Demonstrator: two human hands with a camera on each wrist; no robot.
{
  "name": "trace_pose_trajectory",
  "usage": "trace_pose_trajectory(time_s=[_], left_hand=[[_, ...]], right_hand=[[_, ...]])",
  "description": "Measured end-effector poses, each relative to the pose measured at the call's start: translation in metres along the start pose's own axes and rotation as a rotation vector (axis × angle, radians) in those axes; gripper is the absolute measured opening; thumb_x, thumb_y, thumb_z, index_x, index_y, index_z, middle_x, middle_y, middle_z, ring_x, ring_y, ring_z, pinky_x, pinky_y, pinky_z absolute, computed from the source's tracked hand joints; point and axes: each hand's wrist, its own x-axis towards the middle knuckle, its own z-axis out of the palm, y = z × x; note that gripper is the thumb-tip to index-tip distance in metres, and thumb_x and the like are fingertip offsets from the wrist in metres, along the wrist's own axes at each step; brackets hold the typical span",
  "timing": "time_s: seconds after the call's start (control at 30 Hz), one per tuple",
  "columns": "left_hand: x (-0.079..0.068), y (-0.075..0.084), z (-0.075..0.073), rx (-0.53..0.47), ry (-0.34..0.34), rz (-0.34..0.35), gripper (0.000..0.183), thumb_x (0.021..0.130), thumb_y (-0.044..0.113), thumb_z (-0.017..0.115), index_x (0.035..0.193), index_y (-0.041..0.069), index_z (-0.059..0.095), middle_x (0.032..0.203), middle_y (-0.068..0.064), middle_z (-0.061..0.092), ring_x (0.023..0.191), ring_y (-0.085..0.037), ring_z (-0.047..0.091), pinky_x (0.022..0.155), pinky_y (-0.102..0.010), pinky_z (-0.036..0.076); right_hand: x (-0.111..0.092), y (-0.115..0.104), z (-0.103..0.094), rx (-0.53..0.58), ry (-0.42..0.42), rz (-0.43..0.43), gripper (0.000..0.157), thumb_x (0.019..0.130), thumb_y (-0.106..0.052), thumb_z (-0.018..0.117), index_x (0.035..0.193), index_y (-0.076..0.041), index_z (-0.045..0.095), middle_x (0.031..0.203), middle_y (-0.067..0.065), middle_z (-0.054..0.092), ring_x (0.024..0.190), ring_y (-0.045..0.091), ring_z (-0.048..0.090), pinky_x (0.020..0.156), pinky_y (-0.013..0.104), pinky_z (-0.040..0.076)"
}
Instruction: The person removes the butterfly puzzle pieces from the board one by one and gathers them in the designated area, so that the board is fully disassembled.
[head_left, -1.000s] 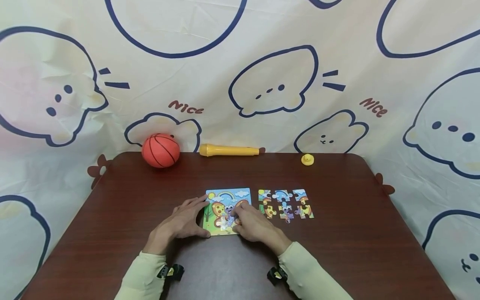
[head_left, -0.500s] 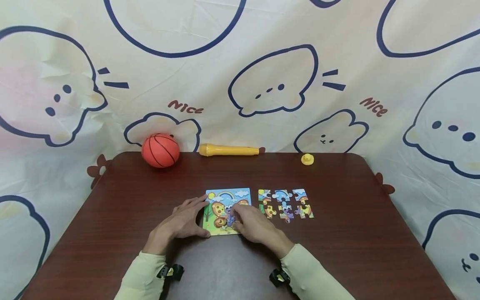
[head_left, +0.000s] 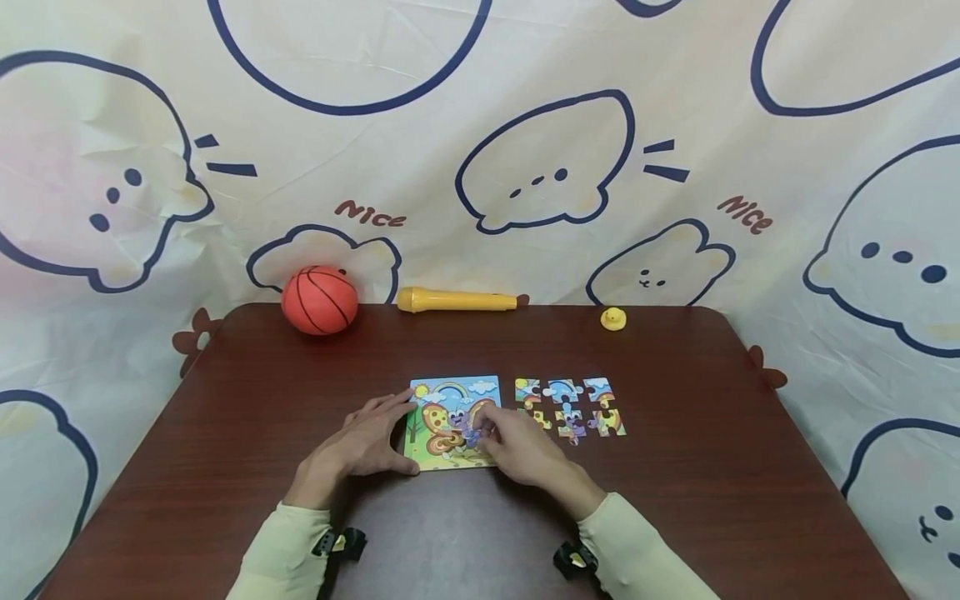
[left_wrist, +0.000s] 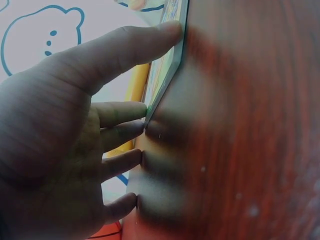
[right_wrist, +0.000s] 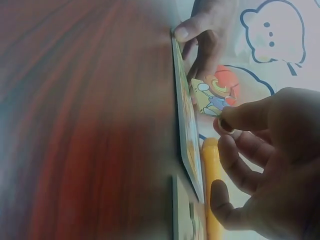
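A picture puzzle board point(head_left: 476, 389) with a butterfly and rainbow lies mid-table. My left hand point(head_left: 369, 440) steadies its near left corner, thumb point(left_wrist: 170, 32) at the front edge and fairly straight fingers along the left side. Over the board's right half, my right hand point(head_left: 521, 446) pinches a puzzle piece point(right_wrist: 204, 96) between thumb and forefinger; in the right wrist view it is raised off the board, showing yellow and purple print. The remaining right fingers curl loosely. Close to the board's right lie several loose puzzle pieces point(head_left: 600, 389) in two rows.
Along the back edge of the brown table point(head_left: 667, 500) are a red toy basketball point(head_left: 320, 300), a yellow toy microphone point(head_left: 459, 300) and a small yellow duck point(head_left: 613, 319). Behind them hangs a white curtain point(head_left: 420, 167) with cartoon outlines.
My right hand has shifted to the right over the board, uncovering more of the butterfly, and now holds the piece raised. My left hand stays at the board's corner.
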Motion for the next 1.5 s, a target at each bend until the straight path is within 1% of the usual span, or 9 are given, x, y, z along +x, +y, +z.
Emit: trace_pose_trajectory(time_s=[0.1, 0.2, 0.37, 0.53, 0.73, 0.83, 1.07, 1.27, 1.5], left_hand=[[0.0, 0.0, 0.0, -0.003, 0.0, -0.004, 0.097, 0.065, 0.05, 0.085, 0.146, 0.017, 0.043, 0.161, 0.0, 0.025, 0.144, -0.032, 0.026, 0.107, -0.066, 0.026], [0.0, 0.0, 0.0, -0.005, 0.0, -0.008, 0.098, 0.065, 0.05, 0.085, 0.146, 0.017, 0.043, 0.161, 0.0, 0.025, 0.144, -0.033, 0.026, 0.107, -0.066, 0.026], [0.0, 0.0, 0.0, -0.006, -0.004, -0.016, 0.098, 0.065, 0.05, 0.085, 0.147, 0.017, 0.043, 0.161, 0.0, 0.025, 0.145, -0.033, 0.025, 0.108, -0.065, 0.026], [0.001, 0.001, 0.0, -0.004, -0.007, -0.015, 0.099, 0.065, 0.05, 0.085, 0.147, 0.018, 0.042, 0.161, 0.0, 0.025, 0.145, -0.032, 0.025, 0.108, -0.066, 0.025], [0.002, 0.0, 0.0, 0.004, 0.006, -0.004, 0.099, 0.064, 0.049, 0.086, 0.147, 0.016, 0.042, 0.161, 0.0, 0.026, 0.144, -0.033, 0.026, 0.107, -0.067, 0.025], [0.002, 0.0, 0.0, 0.011, 0.009, -0.001, 0.099, 0.065, 0.05, 0.085, 0.147, 0.016, 0.042, 0.16, 0.0, 0.027, 0.145, -0.033, 0.025, 0.107, -0.067, 0.026], [0.003, 0.0, -0.001, 0.009, 0.009, 0.001, 0.098, 0.065, 0.05, 0.085, 0.147, 0.017, 0.042, 0.16, 0.0, 0.026, 0.144, -0.032, 0.027, 0.107, -0.067, 0.026], [0.002, 0.001, -0.001, 0.009, 0.009, 0.001, 0.098, 0.065, 0.05, 0.085, 0.147, 0.016, 0.042, 0.16, -0.001, 0.027, 0.144, -0.033, 0.026, 0.107, -0.067, 0.025], [0.002, -0.001, 0.001, -0.002, 0.0, -0.009, 0.098, 0.065, 0.05, 0.085, 0.147, 0.017, 0.042, 0.161, 0.0, 0.026, 0.144, -0.032, 0.026, 0.107, -0.067, 0.026]], right_hand=[[-0.005, 0.003, -0.006, -0.008, -0.002, 0.018, 0.013, 0.092, -0.016, 0.064, 0.102, -0.022, 0.062, 0.08, -0.012, 0.06, 0.064, 0.003, 0.05, 0.058, 0.02, 0.043], [-0.01, 0.009, -0.01, 0.001, 0.007, 0.029, 0.015, 0.092, -0.016, 0.064, 0.105, -0.023, 0.064, 0.076, -0.013, 0.058, 0.062, 0.003, 0.048, 0.056, 0.02, 0.042], [-0.019, 0.022, -0.013, -0.011, 0.044, 0.025, 0.014, 0.092, -0.015, 0.065, 0.104, -0.022, 0.065, 0.076, -0.014, 0.056, 0.064, 0.003, 0.049, 0.058, 0.02, 0.042], [-0.028, 0.031, -0.019, -0.016, 0.031, 0.06, 0.012, 0.092, -0.018, 0.066, 0.104, -0.022, 0.065, 0.078, -0.015, 0.056, 0.066, 0.003, 0.049, 0.058, 0.02, 0.043], [-0.037, 0.04, -0.03, -0.004, 0.028, 0.083, 0.014, 0.092, -0.018, 0.066, 0.104, -0.025, 0.064, 0.074, -0.017, 0.056, 0.062, 0.003, 0.049, 0.057, 0.021, 0.043], [-0.042, 0.046, -0.035, -0.009, 0.037, 0.089, 0.015, 0.091, -0.017, 0.066, 0.105, -0.024, 0.065, 0.073, -0.017, 0.056, 0.062, 0.002, 0.049, 0.057, 0.021, 0.043], [-0.053, 0.056, -0.051, -0.029, 0.055, 0.116, 0.011, 0.091, -0.016, 0.067, 0.098, -0.024, 0.064, 0.075, -0.015, 0.056, 0.065, 0.004, 0.049, 0.061, 0.021, 0.043], [-0.061, 0.065, -0.06, -0.025, 0.022, 0.152, 0.014, 0.091, -0.016, 0.066, 0.101, -0.025, 0.065, 0.079, -0.015, 0.059, 0.069, 0.005, 0.051, 0.063, 0.022, 0.043], [-0.07, 0.08, -0.067, 0.004, -0.018, 0.139, 0.013, 0.092, -0.016, 0.065, 0.102, -0.025, 0.064, 0.079, -0.014, 0.061, 0.068, 0.003, 0.053, 0.063, 0.021, 0.045]])
